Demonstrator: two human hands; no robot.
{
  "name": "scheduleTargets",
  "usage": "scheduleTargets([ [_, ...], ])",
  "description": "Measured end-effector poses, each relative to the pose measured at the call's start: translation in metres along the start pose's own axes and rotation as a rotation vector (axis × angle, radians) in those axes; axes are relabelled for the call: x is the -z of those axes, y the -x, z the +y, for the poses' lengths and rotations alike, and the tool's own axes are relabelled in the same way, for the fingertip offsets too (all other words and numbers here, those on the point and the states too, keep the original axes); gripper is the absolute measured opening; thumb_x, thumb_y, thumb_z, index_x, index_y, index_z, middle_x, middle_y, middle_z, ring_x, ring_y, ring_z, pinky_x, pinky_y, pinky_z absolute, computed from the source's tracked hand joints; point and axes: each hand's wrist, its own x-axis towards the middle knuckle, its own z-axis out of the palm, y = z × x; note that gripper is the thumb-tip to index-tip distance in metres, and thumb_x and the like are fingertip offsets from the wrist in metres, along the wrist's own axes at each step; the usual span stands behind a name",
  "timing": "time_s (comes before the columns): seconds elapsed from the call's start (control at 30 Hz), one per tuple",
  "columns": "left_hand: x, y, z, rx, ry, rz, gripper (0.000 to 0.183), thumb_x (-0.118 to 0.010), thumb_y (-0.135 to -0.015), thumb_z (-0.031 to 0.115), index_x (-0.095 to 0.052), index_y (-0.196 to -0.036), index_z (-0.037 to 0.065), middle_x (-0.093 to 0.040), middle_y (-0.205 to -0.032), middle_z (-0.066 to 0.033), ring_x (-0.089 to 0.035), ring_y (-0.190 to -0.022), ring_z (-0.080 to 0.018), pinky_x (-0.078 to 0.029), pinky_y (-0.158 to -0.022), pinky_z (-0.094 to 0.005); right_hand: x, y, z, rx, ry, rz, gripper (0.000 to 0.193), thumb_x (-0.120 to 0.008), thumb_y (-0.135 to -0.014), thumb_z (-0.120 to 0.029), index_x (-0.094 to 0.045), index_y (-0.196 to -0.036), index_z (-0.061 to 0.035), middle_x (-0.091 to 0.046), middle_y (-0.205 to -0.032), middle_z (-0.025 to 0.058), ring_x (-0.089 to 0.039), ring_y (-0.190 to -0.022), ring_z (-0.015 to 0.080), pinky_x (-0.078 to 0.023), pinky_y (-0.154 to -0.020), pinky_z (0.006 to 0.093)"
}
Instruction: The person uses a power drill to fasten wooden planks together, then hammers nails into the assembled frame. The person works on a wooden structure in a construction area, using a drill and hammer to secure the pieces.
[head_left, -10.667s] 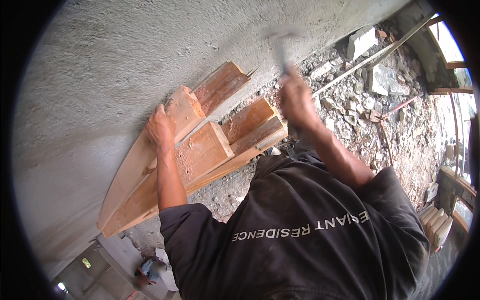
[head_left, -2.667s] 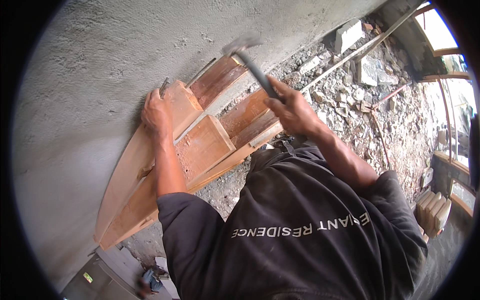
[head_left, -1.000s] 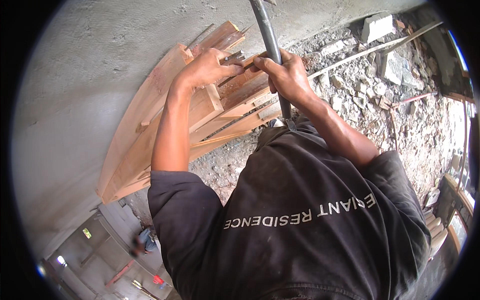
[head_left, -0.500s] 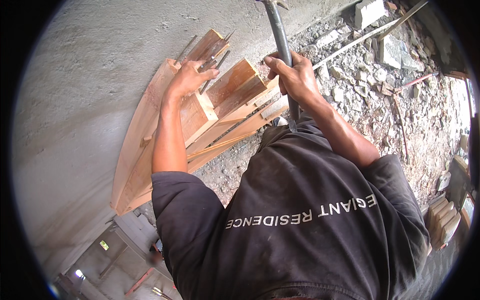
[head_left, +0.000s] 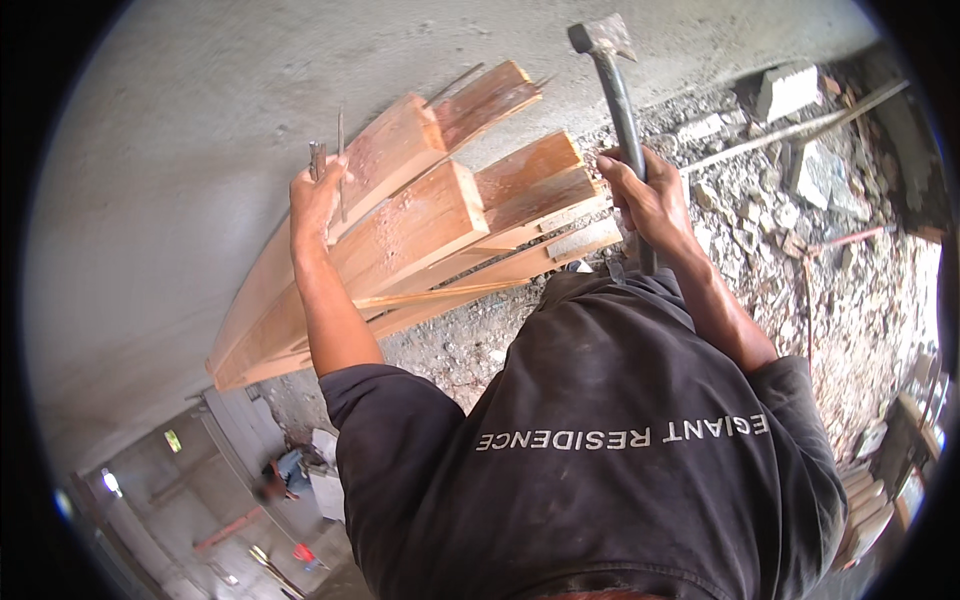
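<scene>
Shirt (head_left: 620,390) is closest, dark cloth filling the space below the timber (head_left: 430,225), which lies along the wall (head_left: 180,180) in long pieces with stepped ends. Right hand (head_left: 655,205) is off the timber's right end, fingers wrapped round the hammer (head_left: 627,125) partway along the shaft, head up. Left hand (head_left: 315,210) is at the timber's wall side, pinched on a stubby metal piece (head_left: 317,160), with a thin rod (head_left: 341,130) by the thumb. Can't tell if that hand rests on the wood, or what those metal bits are exactly.

If it were me, I'd sort the metal first: one in the fingertips, the other well out of the hammer's way. Grip nearer the butt for a proper swing, choke up for light taps. I'd also brush the dust (head_left: 397,218) off the timber, since it could hide an edge, and check the pieces don't rock.

Containers: honestly can't make out any around the timber, just that dust lying loose on top. Further out, rubble (head_left: 860,300) spreads right of the timber, a pale stack (head_left: 868,520) sits well off its lower right, and a person (head_left: 288,475) is way past its left tip
</scene>
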Motion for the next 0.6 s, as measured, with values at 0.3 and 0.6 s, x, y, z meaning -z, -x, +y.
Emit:
scheduleTargets([
  [0.3,-0.007,0.016,-0.124,0.063,-0.191,0.089,0.038,-0.063,-0.082,0.036,-0.066,-0.092,0.0,-0.066,-0.076,-0.0117,-0.062,-0.07,-0.0206,-0.047,-0.069,-0.0354,-0.024,0.009,0.011,0.014,0.106,-0.079,0.041,-0.063,-0.086,-0.037,-0.06,-0.101,0.0014,-0.051,-0.059,0.0003,-0.047,-0.045,0.0064,-0.038,-0.039,0.022],
  [0.6,-0.005,0.069,-0.084,-0.081,0.31,0.182,0.029,-0.06,-0.088,0.03,-0.064,-0.095,0.002,-0.065,-0.076,-0.0105,-0.059,-0.06,-0.0155,-0.047,-0.056,-0.0328,-0.037,0.011,0.006,0.014,0.113,-0.121,0.035,-0.067,-0.084,-0.034,-0.06,-0.093,-0.0005,-0.049,-0.055,-0.0009,-0.045,-0.043,0.0061,-0.037,-0.037,0.0226],
])
